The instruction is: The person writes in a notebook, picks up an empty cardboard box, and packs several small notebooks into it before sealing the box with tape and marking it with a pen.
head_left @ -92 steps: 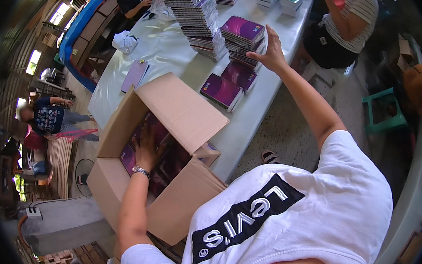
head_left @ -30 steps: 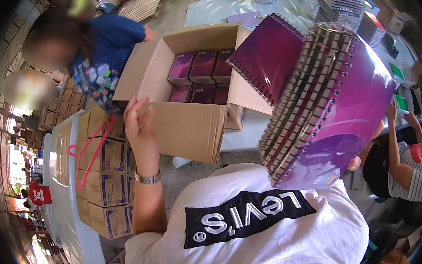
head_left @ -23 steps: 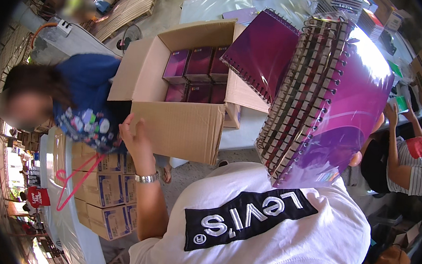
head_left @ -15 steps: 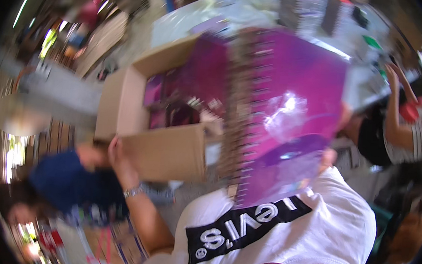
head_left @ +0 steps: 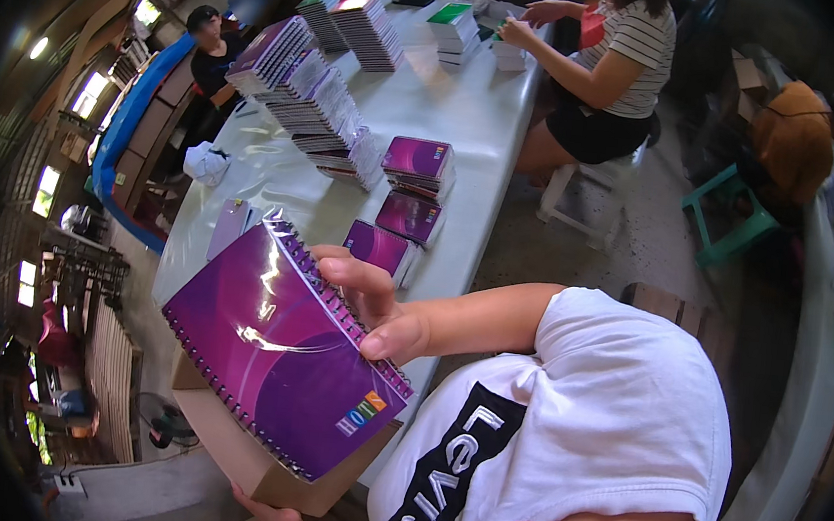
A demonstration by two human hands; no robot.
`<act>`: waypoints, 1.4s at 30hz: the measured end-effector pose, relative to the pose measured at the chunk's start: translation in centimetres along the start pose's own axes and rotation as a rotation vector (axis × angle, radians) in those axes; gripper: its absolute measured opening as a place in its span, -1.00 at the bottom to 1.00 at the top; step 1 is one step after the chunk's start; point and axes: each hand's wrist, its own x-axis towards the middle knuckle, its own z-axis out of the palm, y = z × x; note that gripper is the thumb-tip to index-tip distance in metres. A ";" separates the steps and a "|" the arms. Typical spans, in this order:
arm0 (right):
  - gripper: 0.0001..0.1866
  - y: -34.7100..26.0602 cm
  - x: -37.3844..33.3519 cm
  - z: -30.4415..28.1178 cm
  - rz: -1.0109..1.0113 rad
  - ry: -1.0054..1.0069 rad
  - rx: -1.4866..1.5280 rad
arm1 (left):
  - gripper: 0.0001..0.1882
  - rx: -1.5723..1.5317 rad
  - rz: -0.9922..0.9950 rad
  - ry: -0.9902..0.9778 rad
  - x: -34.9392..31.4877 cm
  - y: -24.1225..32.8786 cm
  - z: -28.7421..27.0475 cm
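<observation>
My right hand [head_left: 373,308] is closed on the upper right edge of a purple spiral notebook bundle [head_left: 280,348]. The bundle shines like clear plastic wrap, and wire coils run along two opposite edges. Beneath it is a brown cardboard box [head_left: 298,488], mostly covered by the bundle, so its inside is hidden. My left hand [head_left: 261,513], with a metal watch at the wrist, holds the lower side of the box; its fingers show only in part. Just beyond, smaller purple notebook stacks [head_left: 415,166] lie on the pale covered table [head_left: 471,206].
Tall notebook stacks [head_left: 302,102] stand farther along the table, with green-topped stacks [head_left: 452,30] beyond. A person in a striped shirt [head_left: 630,41] handles items at the right edge; another person [head_left: 214,59] is at the far left. A green stool [head_left: 728,218] stands on the floor.
My view has turned toward the table. My right hand still holds the notebook bundle, now tilted over the box. The box sits lower in view, its contents now covered.
</observation>
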 end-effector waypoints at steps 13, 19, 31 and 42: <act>-0.36 2.3 0.3 9.6 -0.012 -0.423 -0.402 | -0.28 0.734 -0.060 -0.442 2.1 6.7 -4.4; -0.39 5.3 0.3 16.8 -0.281 -0.865 -0.597 | -0.18 -0.161 0.035 -1.025 -0.8 12.1 4.5; -0.34 6.3 -3.4 19.7 1.176 -1.085 -1.038 | -0.36 -0.569 -0.033 -1.114 7.1 12.3 2.1; -0.23 8.9 -2.3 21.0 1.784 -0.486 0.023 | -0.37 -0.093 0.100 -0.701 6.8 9.5 7.6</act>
